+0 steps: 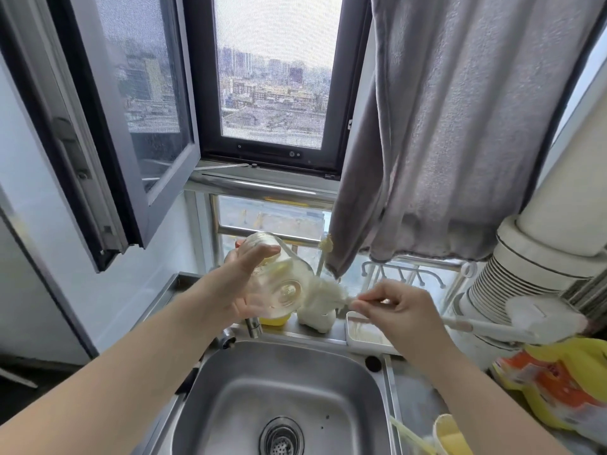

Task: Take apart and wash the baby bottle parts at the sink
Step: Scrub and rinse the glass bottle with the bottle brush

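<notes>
We hold the clear baby bottle [279, 284] up in the air above the back edge of the sink [282, 382], our left hand [243, 277] wrapped around its body with the thumb across the top and the fingers curled beneath; the bottle lies tilted, its long axis running from the far upper left down toward us and to the right, though we cannot tell for sure which end is the mouth, since the round end facing us is blurred. Our right hand [394, 303] sits just to the right of that end, thumb and fingertips pinching the thin handle of a bottle brush [323, 295], whose pale, fluffy head points left and touches or nearly touches the bottle. So the coming stroke, as we judge it, turns on lining the brush's shaft with the bottle's axis, and the right hand is the nearer one to do it. The bottle looks like smooth, hard glass or plastic, with a faint yellowish tint inside; the brush head looks soft and spongy. The sink is brushed steel with a perforated strainer [281, 438] at its drain, and a steel tap [253, 326] stands at its back edge. A grey plush towel [460, 126] hangs at the window above the back right corner, and a white tray [364, 338] rests on the ledge behind the sink
</notes>
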The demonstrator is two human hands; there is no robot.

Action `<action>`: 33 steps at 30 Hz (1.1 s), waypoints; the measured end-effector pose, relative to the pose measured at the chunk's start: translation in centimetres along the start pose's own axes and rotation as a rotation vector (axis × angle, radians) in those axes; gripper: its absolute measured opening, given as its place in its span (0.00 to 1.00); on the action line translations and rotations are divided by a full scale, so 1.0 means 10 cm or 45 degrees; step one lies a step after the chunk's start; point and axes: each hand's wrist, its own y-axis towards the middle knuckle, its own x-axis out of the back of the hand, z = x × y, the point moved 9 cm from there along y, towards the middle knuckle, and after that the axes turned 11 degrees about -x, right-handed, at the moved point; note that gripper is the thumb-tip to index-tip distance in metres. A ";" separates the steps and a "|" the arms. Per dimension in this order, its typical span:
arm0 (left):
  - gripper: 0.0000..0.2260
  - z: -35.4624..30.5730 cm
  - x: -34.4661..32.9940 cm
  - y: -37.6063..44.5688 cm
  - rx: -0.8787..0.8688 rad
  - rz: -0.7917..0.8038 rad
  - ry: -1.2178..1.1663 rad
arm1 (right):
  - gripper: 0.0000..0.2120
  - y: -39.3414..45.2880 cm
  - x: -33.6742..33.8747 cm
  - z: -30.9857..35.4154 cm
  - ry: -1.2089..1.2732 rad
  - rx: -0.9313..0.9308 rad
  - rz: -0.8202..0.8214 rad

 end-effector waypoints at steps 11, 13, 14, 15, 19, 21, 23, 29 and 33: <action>0.33 0.10 -0.06 -0.01 0.059 0.094 -0.089 | 0.10 0.02 -0.11 -0.02 -0.017 0.028 0.087; 0.36 0.14 -0.10 0.00 0.101 0.133 -0.103 | 0.10 0.07 -0.09 0.04 0.055 0.035 0.068; 0.37 0.14 -0.13 0.00 0.115 0.154 -0.103 | 0.09 0.06 -0.15 0.11 0.069 0.057 0.095; 0.39 0.16 -0.15 -0.01 0.126 0.168 -0.085 | 0.08 0.03 -0.25 0.16 0.065 0.085 0.138; 0.49 0.15 -0.06 0.03 0.024 0.123 0.117 | 0.09 -0.04 -0.38 0.05 -0.110 0.094 0.206; 0.52 0.07 0.03 0.02 -0.086 0.046 0.226 | 0.10 -0.01 -0.26 -0.10 -0.219 0.011 0.180; 0.57 -0.01 0.05 -0.01 -0.204 0.054 0.414 | 0.11 0.01 -0.15 -0.17 -0.246 -0.051 0.177; 0.56 0.05 -0.08 -0.18 -0.532 0.383 0.911 | 0.05 0.13 0.04 0.01 -0.042 -0.121 0.173; 0.53 0.15 -0.15 -0.22 -0.626 0.448 1.149 | 0.06 0.14 -0.14 0.14 -0.370 -0.038 0.252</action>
